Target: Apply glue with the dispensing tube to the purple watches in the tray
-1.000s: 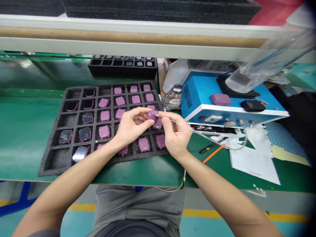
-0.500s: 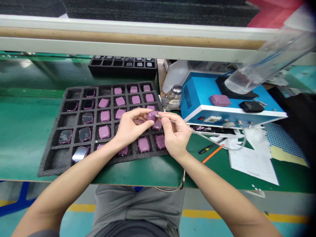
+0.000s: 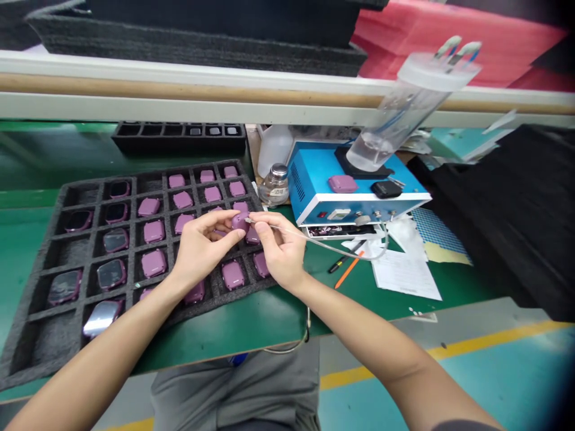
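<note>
One small purple plastic watch case [image 3: 240, 221] sits above the black foam compartment tray [image 3: 45, 323], pinched at its edges by the left hand [image 3: 197, 248]. The right hand [image 3: 281, 251] pinches a thin clear tube with a metal tip [image 3: 314, 242], its tip at the case. Judged light, rigid and smooth, likely slippery, so an edge grip suits. Tray count: seven units screen-up, at least twelve back-up, with some hidden by the hands. The blue metal box [image 3: 314, 179] carries one purple case and one black.
</note>
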`<state>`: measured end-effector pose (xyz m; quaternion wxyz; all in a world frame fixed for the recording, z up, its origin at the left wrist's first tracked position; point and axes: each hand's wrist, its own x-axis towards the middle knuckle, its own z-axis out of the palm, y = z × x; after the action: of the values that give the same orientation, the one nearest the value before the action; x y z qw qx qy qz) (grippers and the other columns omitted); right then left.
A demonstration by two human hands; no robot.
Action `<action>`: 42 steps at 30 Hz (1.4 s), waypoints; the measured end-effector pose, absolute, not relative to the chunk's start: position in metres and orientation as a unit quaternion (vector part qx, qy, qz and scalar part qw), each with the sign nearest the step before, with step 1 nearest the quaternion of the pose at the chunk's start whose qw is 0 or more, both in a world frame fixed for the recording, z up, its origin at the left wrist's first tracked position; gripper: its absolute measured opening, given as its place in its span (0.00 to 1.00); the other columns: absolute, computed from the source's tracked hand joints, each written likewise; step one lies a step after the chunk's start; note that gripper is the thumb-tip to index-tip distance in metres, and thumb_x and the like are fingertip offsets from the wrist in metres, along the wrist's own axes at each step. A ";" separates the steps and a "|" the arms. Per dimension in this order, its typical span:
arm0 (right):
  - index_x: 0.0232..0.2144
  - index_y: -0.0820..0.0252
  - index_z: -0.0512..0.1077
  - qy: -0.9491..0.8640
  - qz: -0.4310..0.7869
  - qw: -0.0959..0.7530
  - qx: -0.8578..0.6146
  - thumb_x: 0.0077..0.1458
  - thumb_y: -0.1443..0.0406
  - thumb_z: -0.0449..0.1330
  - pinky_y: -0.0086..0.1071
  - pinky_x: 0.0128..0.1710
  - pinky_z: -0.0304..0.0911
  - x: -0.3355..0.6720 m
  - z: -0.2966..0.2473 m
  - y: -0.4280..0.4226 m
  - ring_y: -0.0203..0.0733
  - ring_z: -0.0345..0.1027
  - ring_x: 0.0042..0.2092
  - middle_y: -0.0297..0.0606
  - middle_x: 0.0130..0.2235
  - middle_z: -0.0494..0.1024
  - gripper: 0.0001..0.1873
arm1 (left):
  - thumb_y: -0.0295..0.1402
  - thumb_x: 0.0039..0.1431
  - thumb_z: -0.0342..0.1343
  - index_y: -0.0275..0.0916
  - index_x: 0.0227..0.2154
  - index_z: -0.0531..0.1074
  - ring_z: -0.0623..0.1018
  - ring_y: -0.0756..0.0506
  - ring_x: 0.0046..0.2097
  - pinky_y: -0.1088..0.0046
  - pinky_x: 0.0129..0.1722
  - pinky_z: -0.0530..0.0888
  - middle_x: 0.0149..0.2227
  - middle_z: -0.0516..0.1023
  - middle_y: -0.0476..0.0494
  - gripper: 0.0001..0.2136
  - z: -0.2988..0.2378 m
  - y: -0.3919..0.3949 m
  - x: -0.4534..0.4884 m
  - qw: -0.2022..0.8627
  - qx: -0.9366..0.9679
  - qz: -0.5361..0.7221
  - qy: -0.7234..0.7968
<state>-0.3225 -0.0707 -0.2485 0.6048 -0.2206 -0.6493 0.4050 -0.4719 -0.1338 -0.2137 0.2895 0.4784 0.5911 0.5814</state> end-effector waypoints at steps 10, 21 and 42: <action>0.40 0.57 0.80 -0.639 0.429 0.605 -0.206 0.66 0.64 0.62 0.35 0.50 0.76 -0.322 -0.249 -0.071 0.40 0.79 0.47 0.40 0.43 0.83 0.06 | 0.37 0.48 0.73 0.36 0.44 0.84 0.78 0.49 0.34 0.76 0.33 0.77 0.35 0.82 0.43 0.19 -0.217 -0.134 -0.473 0.285 0.486 0.578 0.590; 0.41 0.56 0.80 -0.646 0.425 0.597 -0.212 0.67 0.64 0.62 0.36 0.49 0.76 -0.321 -0.250 -0.073 0.41 0.78 0.47 0.40 0.43 0.83 0.06 | 0.37 0.49 0.72 0.32 0.46 0.83 0.79 0.48 0.35 0.73 0.33 0.77 0.36 0.82 0.41 0.22 -0.215 -0.135 -0.470 0.301 0.474 0.573 0.597; 0.41 0.56 0.80 -0.645 0.433 0.591 -0.219 0.67 0.64 0.62 0.36 0.48 0.77 -0.319 -0.252 -0.076 0.42 0.78 0.47 0.41 0.44 0.83 0.06 | 0.34 0.47 0.71 0.33 0.44 0.84 0.78 0.50 0.33 0.76 0.32 0.74 0.34 0.80 0.44 0.19 -0.216 -0.137 -0.468 0.302 0.471 0.584 0.589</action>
<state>-0.3194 -0.0762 -0.2516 0.5906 -0.2187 -0.6451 0.4327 -0.4678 -0.1370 -0.2163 0.3019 0.4706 0.5889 0.5836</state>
